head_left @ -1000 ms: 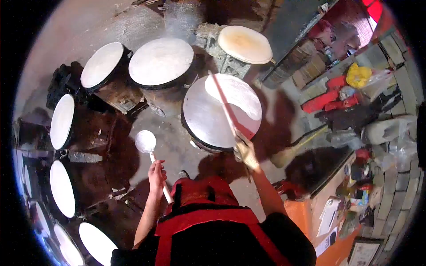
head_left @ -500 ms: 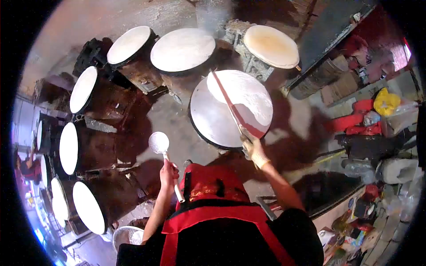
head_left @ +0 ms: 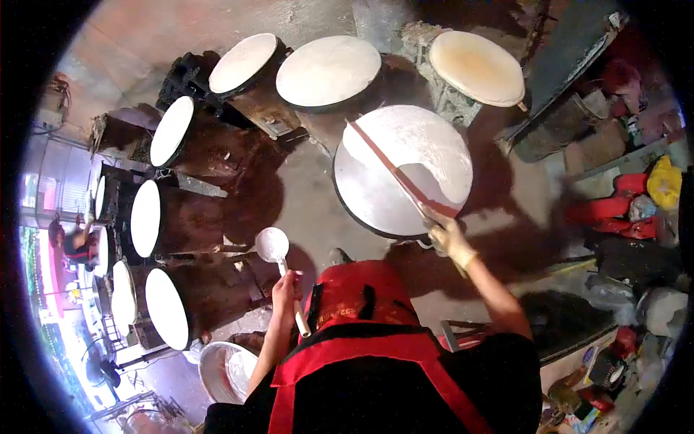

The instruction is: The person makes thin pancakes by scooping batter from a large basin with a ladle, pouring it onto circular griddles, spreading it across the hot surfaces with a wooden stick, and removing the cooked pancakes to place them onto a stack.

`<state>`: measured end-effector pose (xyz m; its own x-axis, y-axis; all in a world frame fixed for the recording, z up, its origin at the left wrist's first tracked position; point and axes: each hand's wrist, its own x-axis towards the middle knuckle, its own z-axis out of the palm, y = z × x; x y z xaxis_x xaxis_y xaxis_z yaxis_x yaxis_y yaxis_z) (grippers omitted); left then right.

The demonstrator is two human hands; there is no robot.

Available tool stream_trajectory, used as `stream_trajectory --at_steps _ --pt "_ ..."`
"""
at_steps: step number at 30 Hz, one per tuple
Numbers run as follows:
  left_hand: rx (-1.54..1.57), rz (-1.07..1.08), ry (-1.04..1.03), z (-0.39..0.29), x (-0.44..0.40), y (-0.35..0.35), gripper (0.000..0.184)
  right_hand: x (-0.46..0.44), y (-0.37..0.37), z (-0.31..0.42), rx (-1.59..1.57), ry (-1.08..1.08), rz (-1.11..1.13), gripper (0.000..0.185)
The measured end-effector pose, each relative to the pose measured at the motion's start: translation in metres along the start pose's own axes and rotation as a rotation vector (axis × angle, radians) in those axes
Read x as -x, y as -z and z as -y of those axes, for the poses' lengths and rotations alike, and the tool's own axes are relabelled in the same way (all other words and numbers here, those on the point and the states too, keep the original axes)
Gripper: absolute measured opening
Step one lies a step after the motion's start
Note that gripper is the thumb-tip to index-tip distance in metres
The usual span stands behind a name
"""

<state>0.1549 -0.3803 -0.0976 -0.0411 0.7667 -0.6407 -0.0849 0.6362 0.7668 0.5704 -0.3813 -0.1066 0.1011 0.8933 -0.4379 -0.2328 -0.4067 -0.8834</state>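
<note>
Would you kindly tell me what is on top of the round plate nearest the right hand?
A white layer partly covers the round plate, and the right hand holds a stick across it. The surface beneath them is hidden.

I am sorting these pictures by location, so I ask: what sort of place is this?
Probably a pancake workshop: several round griddles stand close together, what looks like batter partly covers one, and the left hand holds a ladle.

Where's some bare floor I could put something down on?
There's bare floor between the ladle and the big disc under the stick. Another patch, in shadow, lies between that disc and the red bundles. It's crowded on the left, where other discs stand close together, and far right, around the yellow bag.
</note>
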Motion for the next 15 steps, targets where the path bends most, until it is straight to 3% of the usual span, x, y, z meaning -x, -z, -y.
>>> stream_trajectory --at_steps 2,4,6,7,9,11,12,14,15 --pt "0.058 -0.014 0.016 0.018 -0.001 0.011 0.027 -0.009 0.043 -0.008 0.075 -0.123 0.096 0.048" --pt "0.043 -0.002 0.002 0.009 0.020 0.006 0.024 -0.049 0.062 -0.035 0.162 0.304 0.034 0.043" --pt "0.059 0.000 0.053 -0.004 0.037 0.001 0.023 -0.072 0.044 -0.022 0.075 0.068 -0.239 0.037" --pt "0.023 -0.019 0.056 -0.004 0.037 0.003 0.023 -0.078 0.033 -0.026 -0.009 0.152 -0.155 0.033" --pt "-0.057 -0.048 0.062 -0.007 0.033 0.007 0.023 -0.071 0.033 -0.066 -0.150 -0.029 0.026 0.029" --pt "-0.121 -0.040 0.049 -0.016 0.029 0.008 0.023 -0.008 0.003 -0.038 -0.304 0.045 0.094 0.031" --pt "-0.150 -0.033 0.044 -0.019 0.026 0.007 0.022 0.029 -0.005 -0.015 -0.090 -0.144 -0.008 0.035" --pt "-0.173 0.003 0.046 -0.023 0.013 0.008 0.025 0.057 0.007 -0.047 -0.099 -0.044 0.063 0.042" --pt "-0.197 0.035 0.041 -0.029 0.008 0.008 0.026 0.063 0.006 -0.057 -0.052 -0.010 -0.020 0.041"
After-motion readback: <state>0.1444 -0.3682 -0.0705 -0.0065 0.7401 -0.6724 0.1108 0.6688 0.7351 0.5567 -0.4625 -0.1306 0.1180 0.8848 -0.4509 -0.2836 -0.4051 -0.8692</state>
